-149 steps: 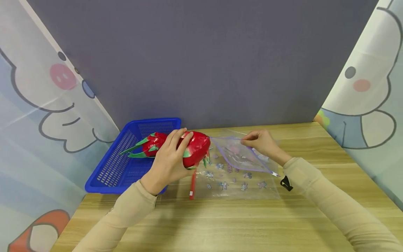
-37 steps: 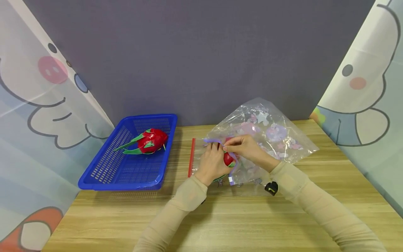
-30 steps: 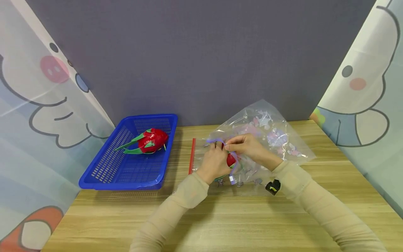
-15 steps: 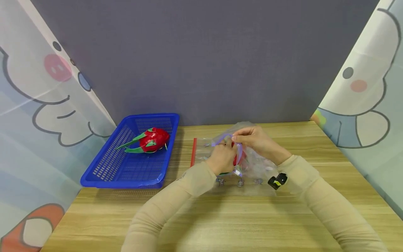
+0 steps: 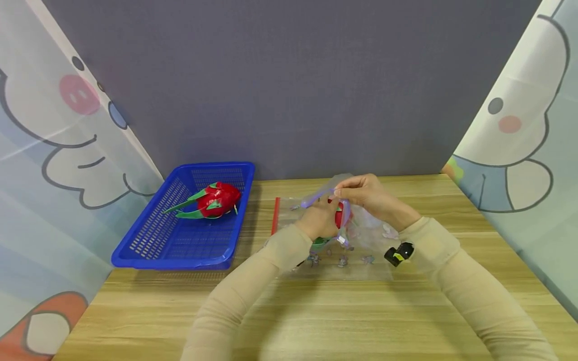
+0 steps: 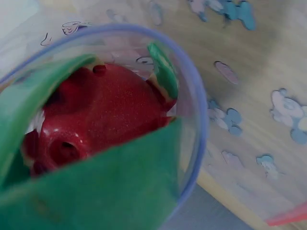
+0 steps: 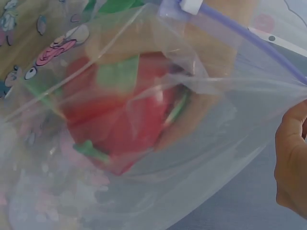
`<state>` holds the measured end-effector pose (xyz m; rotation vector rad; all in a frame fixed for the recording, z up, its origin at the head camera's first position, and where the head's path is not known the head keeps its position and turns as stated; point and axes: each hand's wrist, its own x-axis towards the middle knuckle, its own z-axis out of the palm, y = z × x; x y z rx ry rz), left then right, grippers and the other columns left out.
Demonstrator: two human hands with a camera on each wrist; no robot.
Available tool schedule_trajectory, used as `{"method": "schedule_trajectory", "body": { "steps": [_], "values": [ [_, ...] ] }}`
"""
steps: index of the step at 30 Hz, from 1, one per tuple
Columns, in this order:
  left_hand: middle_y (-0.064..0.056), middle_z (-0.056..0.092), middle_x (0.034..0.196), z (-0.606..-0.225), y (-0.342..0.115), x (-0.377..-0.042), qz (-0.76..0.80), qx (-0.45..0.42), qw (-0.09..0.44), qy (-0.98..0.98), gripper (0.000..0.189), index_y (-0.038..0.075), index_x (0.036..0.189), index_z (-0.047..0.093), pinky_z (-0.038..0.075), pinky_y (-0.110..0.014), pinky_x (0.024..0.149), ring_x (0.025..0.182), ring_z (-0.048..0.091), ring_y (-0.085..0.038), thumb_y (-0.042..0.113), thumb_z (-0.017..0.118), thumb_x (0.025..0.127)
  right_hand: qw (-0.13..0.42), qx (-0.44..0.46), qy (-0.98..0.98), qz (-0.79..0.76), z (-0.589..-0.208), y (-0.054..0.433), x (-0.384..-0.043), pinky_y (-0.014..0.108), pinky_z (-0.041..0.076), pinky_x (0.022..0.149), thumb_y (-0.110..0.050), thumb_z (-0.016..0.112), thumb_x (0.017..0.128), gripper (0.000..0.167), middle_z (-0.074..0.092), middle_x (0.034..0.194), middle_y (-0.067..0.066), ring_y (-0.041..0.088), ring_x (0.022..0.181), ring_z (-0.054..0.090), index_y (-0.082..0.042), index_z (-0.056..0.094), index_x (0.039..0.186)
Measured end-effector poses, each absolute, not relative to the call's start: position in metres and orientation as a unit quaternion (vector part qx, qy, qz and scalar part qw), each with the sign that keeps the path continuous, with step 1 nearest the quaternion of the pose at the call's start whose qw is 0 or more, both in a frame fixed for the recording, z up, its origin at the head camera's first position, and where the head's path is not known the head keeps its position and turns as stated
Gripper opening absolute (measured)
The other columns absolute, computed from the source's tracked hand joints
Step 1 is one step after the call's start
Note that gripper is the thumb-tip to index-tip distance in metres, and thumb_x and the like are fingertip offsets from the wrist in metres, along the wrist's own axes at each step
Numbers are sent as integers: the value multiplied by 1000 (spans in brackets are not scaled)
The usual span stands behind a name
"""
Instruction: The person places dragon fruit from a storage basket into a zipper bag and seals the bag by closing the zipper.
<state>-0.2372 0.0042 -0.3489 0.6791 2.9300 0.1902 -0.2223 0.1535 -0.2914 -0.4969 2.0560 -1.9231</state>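
Observation:
My left hand (image 5: 321, 218) grips a red dragon fruit (image 7: 115, 110) with green leafy scales, inside the mouth of a clear zip bag (image 5: 368, 230). In the left wrist view the purple zip edge (image 6: 203, 120) loops around the fruit, its long green leaves (image 6: 120, 187) toward the camera. Through the clear plastic in the right wrist view, the left fingers show curled around the fruit. My right hand (image 5: 377, 200) pinches the purple edge at its far side and holds the mouth apart. A white slider (image 7: 191, 5) sits on that edge.
A second zip bag with a red closure (image 5: 276, 215) and cartoon prints lies flat on the wooden table (image 5: 316, 321), underneath. To the left stands a blue basket (image 5: 180, 250) holding another dragon fruit (image 5: 220, 200). A grey panel (image 5: 289, 90) rises behind the table.
The left hand has carried the dragon fruit from over the basket's right side into the purple-edged bag. The bag's body, spread up and right a second ago, has dropped and bunched around the fruit.

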Motion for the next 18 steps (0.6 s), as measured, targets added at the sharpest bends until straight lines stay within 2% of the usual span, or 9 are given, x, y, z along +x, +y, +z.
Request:
{"method": "schedule_trajectory", "body": {
  "steps": [5, 7, 12, 14, 18],
  "values": [
    [-11, 26, 147, -346, 9, -247, 122, 192, 102, 968, 93, 21, 147, 18, 48, -38, 89, 122, 44, -29, 32, 74, 74, 132, -165, 696, -686, -286, 155, -224, 23, 50, 78, -9, 63, 86, 8, 66, 90, -3, 10, 85, 59, -9, 71, 87],
    [-9, 26, 148, -348, 11, -251, 149, 183, 106, 966, 93, 23, 147, 17, 46, -39, 93, 125, 42, -29, 38, 73, 75, 128, -161, 689, -695, -283, 155, -224, 23, 51, 76, -7, 63, 85, 10, 66, 87, -4, 9, 83, 59, -12, 72, 84],
    [-4, 41, 136, -359, 11, -259, 237, 176, 89, 951, 81, 23, 144, 26, 48, -33, 87, 112, 51, -21, 45, 67, 79, 126, -158, 685, -700, -279, 158, -225, 24, 51, 77, -7, 64, 85, 9, 67, 85, -4, 10, 81, 60, -12, 71, 83],
    [-2, 45, 130, -364, 11, -263, 268, 179, 83, 943, 76, 23, 143, 29, 49, -32, 84, 105, 53, -19, 43, 66, 80, 125, -154, 688, -698, -278, 160, -225, 24, 51, 78, -8, 64, 85, 9, 66, 85, -4, 9, 82, 60, -12, 71, 84],
    [-2, 49, 125, -374, 9, -267, 322, 186, 79, 925, 77, 25, 142, 29, 49, -31, 83, 103, 54, -17, 40, 69, 78, 125, -145, 693, -695, -277, 163, -224, 23, 51, 79, -9, 64, 86, 8, 66, 85, -4, 9, 82, 60, -12, 71, 84]
  ]
}}
